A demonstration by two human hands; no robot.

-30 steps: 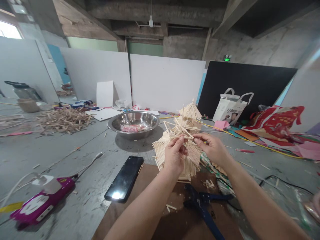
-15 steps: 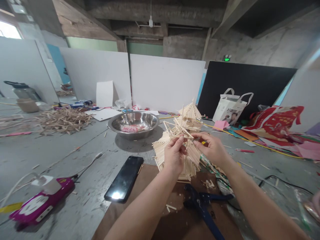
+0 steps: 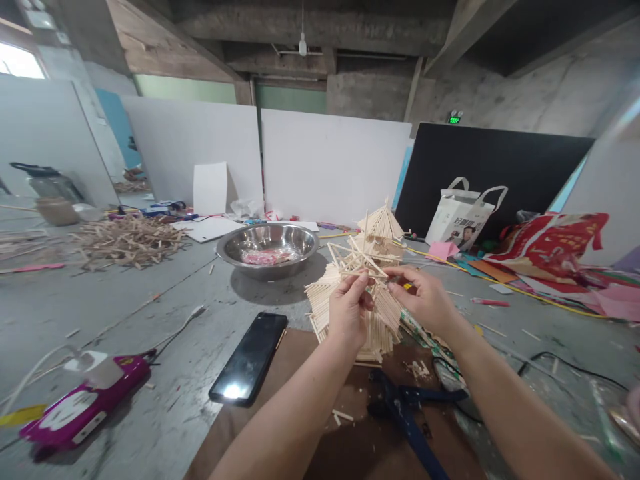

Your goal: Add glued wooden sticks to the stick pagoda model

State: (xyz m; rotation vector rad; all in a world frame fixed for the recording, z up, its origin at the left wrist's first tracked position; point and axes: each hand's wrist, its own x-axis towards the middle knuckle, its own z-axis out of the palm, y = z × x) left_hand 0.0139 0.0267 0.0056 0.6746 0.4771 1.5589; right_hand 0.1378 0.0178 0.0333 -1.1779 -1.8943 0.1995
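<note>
A model built of thin wooden sticks (image 3: 383, 330) stands in front of me, with pale stick panels sloping down and a loose framework of crossed sticks on top. Over that framework, my left hand (image 3: 349, 310) is closed, thumb and forefinger pinching a thin wooden stick (image 3: 376, 274). My right hand (image 3: 424, 299) meets it from the other side, its fingertips closed at the stick's far end. The fingers partly hide the joint between them. Behind the model rises a cone-shaped stick roof (image 3: 384, 223).
A brown board (image 3: 280, 413) lies under the model, with blue-handled pliers (image 3: 407, 417) and stick scraps on it. Left are a phone (image 3: 249, 359), a purple power strip (image 3: 85, 407), a steel basin (image 3: 230, 257) and a stick pile (image 3: 127, 240). A white bag (image 3: 457, 217) stands back right.
</note>
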